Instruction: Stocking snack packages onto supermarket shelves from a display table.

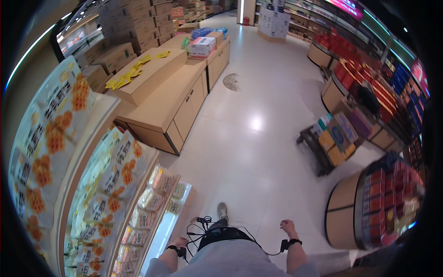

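Note:
My left hand (180,242) hangs beside my waist, close to black cables (204,221) at my belt; whether it holds anything is unclear. My right hand (288,226) is held out over the pale floor with its fingers slightly curled and nothing visible in it. Both wrists wear black straps with small devices. To the left of me, lit shelves bear bags of waffle snacks (128,166) and smaller packets (147,218). One shoe (222,209) shows ahead of my waist.
A low wooden display counter (180,104) with yellow packets (129,71) runs ahead on the left, near stacked cardboard boxes (138,27). On the right are a dark cart (309,152) loaded with boxes and a round display stand (341,211). Pale tiled floor (238,149) lies between.

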The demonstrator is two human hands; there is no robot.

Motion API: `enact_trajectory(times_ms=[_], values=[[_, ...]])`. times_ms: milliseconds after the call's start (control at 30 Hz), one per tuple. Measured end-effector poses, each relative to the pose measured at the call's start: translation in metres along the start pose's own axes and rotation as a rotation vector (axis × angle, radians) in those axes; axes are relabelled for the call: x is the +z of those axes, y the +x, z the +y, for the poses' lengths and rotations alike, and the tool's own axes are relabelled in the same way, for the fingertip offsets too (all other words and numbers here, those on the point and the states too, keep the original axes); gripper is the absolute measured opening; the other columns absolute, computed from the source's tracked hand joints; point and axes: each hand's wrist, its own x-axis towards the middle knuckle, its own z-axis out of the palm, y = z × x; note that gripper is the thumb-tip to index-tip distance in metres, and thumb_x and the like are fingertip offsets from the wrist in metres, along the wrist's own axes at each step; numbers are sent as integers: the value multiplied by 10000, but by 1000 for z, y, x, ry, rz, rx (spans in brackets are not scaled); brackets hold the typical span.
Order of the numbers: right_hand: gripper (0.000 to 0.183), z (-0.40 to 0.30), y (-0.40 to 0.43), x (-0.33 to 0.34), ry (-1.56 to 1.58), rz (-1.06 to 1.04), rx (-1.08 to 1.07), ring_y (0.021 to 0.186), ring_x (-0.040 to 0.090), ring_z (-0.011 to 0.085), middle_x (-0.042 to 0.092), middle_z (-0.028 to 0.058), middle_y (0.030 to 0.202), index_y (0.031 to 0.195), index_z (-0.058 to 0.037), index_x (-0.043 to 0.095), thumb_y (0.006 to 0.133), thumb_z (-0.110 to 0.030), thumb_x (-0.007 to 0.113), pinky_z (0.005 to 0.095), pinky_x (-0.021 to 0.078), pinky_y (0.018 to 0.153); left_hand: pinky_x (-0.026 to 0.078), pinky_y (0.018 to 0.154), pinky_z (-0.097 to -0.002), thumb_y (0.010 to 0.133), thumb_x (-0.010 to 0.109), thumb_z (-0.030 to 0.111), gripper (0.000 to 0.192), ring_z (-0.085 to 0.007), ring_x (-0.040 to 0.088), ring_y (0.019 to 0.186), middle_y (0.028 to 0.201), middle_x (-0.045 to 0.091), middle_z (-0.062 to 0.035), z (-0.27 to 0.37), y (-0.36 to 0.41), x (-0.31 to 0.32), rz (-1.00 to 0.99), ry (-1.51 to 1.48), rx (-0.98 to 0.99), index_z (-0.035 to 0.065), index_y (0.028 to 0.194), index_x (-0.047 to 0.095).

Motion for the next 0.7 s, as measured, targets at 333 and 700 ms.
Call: enact_trajectory(times_ms=[333, 700], values=[[287, -168, 200, -8, -151, -314, 367, 833, 714, 270, 704, 161, 1009, 1138, 25, 626, 925, -166, 608, 364, 564, 716, 554, 723, -328, 814, 666, 302, 343, -214, 709, 808, 857, 727, -114, 277, 120, -73, 293, -107, 99, 43, 1036, 707], [140, -431, 582, 26, -264, -494, 176, 682, 692, 270, 700, 159, 858, 961, 17, 649, 911, -79, 560, 346, 522, 529, 537, 809, -366, 852, 624, 348, 340, -249, 687, 884, 943, 718, -134, 436, 214, -133, 435, -386, -27, 48, 981, 715]])
